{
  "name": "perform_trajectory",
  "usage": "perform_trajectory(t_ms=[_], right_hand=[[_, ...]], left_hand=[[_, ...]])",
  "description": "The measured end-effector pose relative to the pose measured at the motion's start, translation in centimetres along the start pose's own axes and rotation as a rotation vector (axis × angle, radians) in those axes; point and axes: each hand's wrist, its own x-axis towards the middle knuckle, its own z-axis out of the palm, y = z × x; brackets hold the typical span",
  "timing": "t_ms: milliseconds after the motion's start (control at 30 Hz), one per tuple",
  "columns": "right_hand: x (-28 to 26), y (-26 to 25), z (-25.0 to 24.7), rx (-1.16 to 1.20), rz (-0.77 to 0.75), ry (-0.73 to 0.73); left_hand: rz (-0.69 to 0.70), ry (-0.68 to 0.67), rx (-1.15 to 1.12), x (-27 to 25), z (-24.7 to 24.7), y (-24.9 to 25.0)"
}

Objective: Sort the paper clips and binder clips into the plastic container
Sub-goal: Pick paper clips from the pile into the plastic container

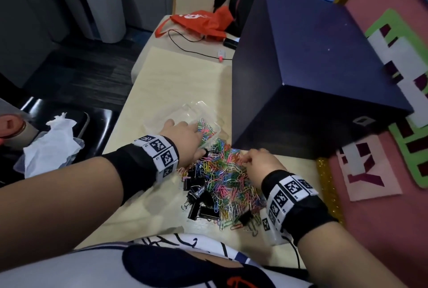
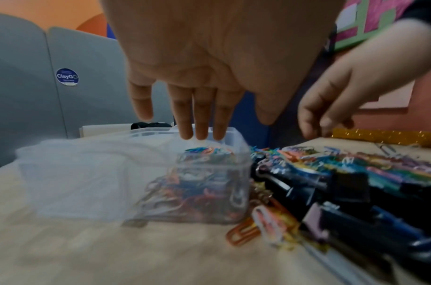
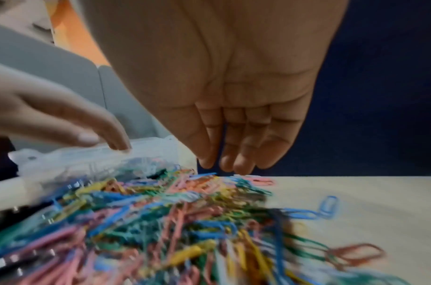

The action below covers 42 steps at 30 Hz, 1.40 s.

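A heap of coloured paper clips (image 1: 228,181) lies on the pale table, with black binder clips (image 1: 199,197) along its left side. Behind it stands a clear plastic container (image 1: 192,116) whose right compartment holds paper clips (image 2: 204,152). My left hand (image 1: 185,136) hovers over that compartment with straight fingers (image 2: 199,115) pointing down and nothing held. My right hand (image 1: 256,160) is over the far edge of the heap, its fingertips (image 3: 236,164) close together just above the clips (image 3: 175,221); I see nothing pinched between them.
A large dark blue box (image 1: 301,74) stands right of the container, close behind my right hand. An orange bag (image 1: 201,23) and a black cable (image 1: 192,49) lie at the table's far end. A pink board with a glitter strip (image 1: 328,190) borders the right. A black chair (image 1: 69,125) with tissue stands left.
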Motion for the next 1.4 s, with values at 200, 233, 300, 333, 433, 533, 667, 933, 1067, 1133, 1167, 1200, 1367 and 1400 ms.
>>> perform_trajectory(t_ms=[200, 233, 300, 333, 433, 533, 667, 933, 1067, 1133, 1167, 1200, 1367, 1400], right_hand=[[-1.1, 1.6, 2.9, -0.097, -0.23, -0.124], [-1.3, 1.8, 3.3, -0.133, -0.248, -0.11], [-1.9, 2.4, 3.7, -0.129, -0.252, -0.039], [-2.2, 2.8, 3.8, -0.1, -0.25, -0.009], [-2.8, 4.1, 3.0, -0.006, -0.184, 0.067], [-3.2, 5.0, 1.7, 0.012, 0.01, 0.092], [-3.7, 5.4, 2.3, -0.013, 0.169, -0.106], [-3.5, 4.7, 3.6, 0.105, -0.081, -0.017], [-3.2, 4.4, 3.0, 0.12, -0.081, 0.013], [-2.9, 4.3, 2.5, 0.126, -0.07, 0.015], [-2.7, 4.2, 2.3, 0.132, -0.06, 0.018], [-2.5, 4.1, 2.0, 0.139, -0.046, 0.025], [-1.8, 3.0, 0.5, 0.148, 0.033, 0.072], [-1.7, 2.7, 0.2, 0.146, 0.039, 0.074]], left_hand=[[0.112, 0.121, -0.007, -0.9, -0.6, 3.5], [0.134, 0.11, -0.01, -1.1, -0.6, 4.2], [0.17, 0.086, -0.013, -1.2, -0.4, 5.5], [0.187, 0.074, -0.012, -1.2, -0.3, 6.1], [0.248, 0.025, -0.017, -0.9, 0.2, 7.7], [0.29, -0.033, -0.009, -0.5, 0.6, 9.2], [0.218, -0.13, 0.059, 0.5, 1.3, 10.5], [0.176, -0.206, 0.058, 2.2, 0.7, 11.0], [0.21, -0.194, 0.024, 2.3, 0.5, 10.4], [0.227, -0.138, -0.011, 2.1, 0.4, 10.1], [0.233, -0.107, -0.034, 2.0, 0.3, 9.9], [0.24, -0.084, -0.059, 1.9, 0.2, 9.7], [0.217, 0.009, -0.173, 1.6, -1.0, 8.5], [0.201, 0.042, -0.21, 1.5, -1.3, 8.1]])
